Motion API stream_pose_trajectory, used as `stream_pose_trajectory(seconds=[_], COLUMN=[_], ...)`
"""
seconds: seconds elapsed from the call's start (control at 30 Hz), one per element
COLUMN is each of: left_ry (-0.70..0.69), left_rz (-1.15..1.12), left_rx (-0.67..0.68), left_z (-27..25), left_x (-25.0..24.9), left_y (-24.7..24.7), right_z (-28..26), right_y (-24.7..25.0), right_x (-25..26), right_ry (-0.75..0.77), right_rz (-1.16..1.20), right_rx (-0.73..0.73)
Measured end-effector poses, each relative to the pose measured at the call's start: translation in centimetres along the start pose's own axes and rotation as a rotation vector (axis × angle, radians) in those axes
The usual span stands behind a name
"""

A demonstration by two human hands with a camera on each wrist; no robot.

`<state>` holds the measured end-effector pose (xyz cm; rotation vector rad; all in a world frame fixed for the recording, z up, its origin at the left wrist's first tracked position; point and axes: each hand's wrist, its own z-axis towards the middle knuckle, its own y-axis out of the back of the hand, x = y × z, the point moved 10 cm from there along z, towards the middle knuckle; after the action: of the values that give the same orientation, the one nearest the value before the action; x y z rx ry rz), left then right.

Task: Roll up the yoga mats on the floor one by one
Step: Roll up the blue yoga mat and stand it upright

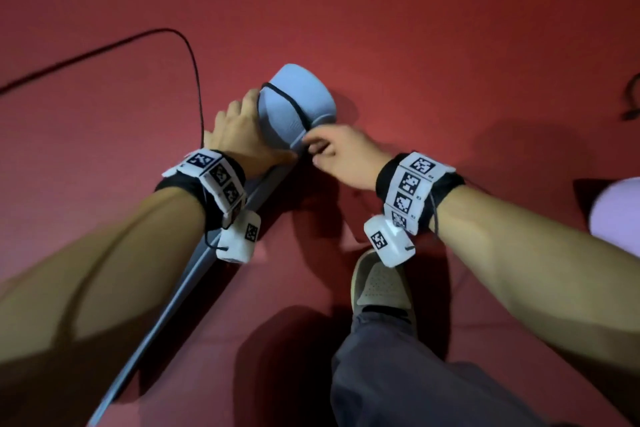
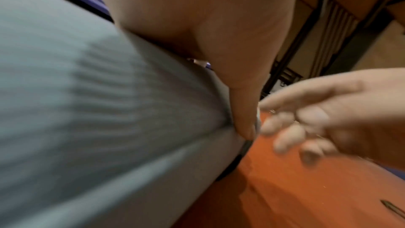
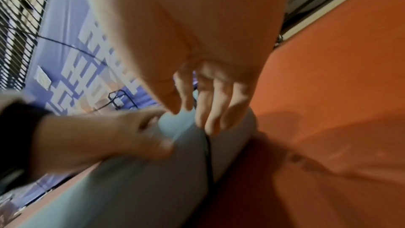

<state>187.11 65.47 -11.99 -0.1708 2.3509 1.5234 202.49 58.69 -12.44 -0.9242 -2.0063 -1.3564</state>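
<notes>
Both grips are seen on a rolled grey-blue yoga mat (image 1: 298, 104), which lies on the red floor (image 1: 433, 45) slightly above the centre of the head view, its near end running down toward 7 o'clock. At the roll's 9 o'clock side the left hand (image 1: 239, 135) is pressed flat against the mat, fingers laid straight over its curved surface; in the left wrist view the thumb (image 2: 241, 110) is seen lying along the mat's outer flap. At the roll's 5 o'clock side the right hand (image 1: 341, 152) is closed on a thin black band (image 1: 287, 102), which is looped around the roll; in the right wrist view the fingertips (image 3: 210, 124) are seen curled down onto the band where it crosses the mat. White marker-covered wrist units (image 1: 214, 180) are strapped on both forearms.

A black cable (image 1: 194, 66) is draped over the floor from 9 o'clock, curving down behind the left hand. At 6 o'clock a beige shoe (image 1: 379, 284) and a grey trouser leg (image 1: 433, 385) are seen, planted just beside the mat's near end. At 3 o'clock, at the frame edge, part of a pale lilac object (image 1: 620, 208) is seen; what it is cannot be told. Both wrist views are blurred.
</notes>
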Motion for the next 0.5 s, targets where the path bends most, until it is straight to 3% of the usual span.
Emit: stream_pose_trajectory(seconds=[0.13,0.3,0.5], left_ry=[0.075,0.132,0.118], left_rz=[0.033,0.132,0.218], left_rx=[0.109,0.168,0.124], left_z=[-2.3,-7.3,-10.0], left_x=[4.2,9.3,11.4], left_y=[-0.1,0.1,-0.6], right_z=[2.5,5.7,6.9], right_y=[3.2,2.3,2.5], right_x=[3.2,5.8,6.6], right_ry=[0.018,-0.042,-0.123], right_rz=[-0.130,-0.397,-0.497], right_rx=[-0.225,-0.223,-0.242])
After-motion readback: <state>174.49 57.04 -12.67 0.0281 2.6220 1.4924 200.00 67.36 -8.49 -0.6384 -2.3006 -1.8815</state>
